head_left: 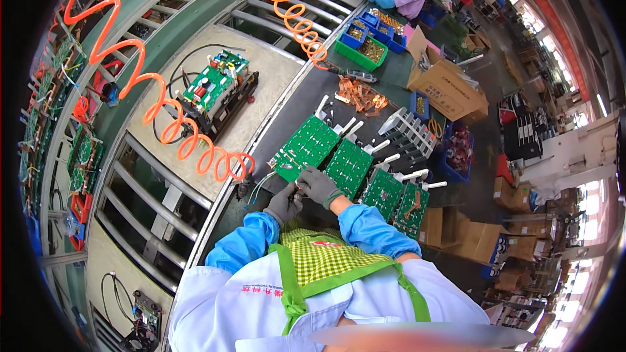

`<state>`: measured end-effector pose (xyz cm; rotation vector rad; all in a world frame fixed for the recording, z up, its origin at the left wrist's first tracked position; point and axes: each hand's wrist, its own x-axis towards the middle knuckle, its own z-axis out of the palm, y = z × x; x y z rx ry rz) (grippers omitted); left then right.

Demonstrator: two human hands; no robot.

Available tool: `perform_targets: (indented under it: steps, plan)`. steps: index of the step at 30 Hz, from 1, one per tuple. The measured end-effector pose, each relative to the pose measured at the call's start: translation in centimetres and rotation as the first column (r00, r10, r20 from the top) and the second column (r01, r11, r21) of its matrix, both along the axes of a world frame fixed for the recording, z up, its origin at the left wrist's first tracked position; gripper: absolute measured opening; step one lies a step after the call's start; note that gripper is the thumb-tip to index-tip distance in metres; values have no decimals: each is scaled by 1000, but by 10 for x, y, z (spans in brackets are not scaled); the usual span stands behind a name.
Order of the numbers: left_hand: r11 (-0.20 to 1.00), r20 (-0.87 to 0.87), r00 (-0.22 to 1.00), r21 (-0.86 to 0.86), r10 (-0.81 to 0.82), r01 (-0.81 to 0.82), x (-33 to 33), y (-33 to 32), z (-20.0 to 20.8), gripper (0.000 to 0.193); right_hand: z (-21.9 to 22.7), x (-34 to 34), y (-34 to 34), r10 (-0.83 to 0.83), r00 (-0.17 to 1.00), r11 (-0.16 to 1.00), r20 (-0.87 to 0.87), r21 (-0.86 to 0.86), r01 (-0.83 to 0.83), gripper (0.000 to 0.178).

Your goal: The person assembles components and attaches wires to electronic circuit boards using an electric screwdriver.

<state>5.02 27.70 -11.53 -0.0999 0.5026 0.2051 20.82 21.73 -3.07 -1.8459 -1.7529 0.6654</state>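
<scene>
Lying just beyond both hands (319,187) is a green board (305,146)

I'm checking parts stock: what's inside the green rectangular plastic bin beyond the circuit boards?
The green rectangular plastic bin holds a heap of small brass-coloured parts. Only the heap's top shows; whatever lies beneath is covered.
</scene>
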Motion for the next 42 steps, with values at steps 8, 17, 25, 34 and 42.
perform_targets:
  steps: [8,17,25,34,42]
  plan:
    - [1000,-18,1000,19,-7,8,-8,-10,0,23,11,-12,-12,-53,997,997,-49,58,56,27]
    - [999,76,997,16,-32,31,2,7,4,25,-2,-8,-10,-100,995,981,21,169,95,29]
    - [997,18,998,52,-59,58,2,0,12,26,2,-3,-17,-116,984,989,137,107,102,21]
    - [788,-325,936,539,-132,298,-41,-18,19,31,52,46,-129,-559,823,810,105,282,514,24]
    - [902,-143,950,302,-277,308,-27,-24,65,35,41,118,-282,-906,371,394,206,84,915,25]
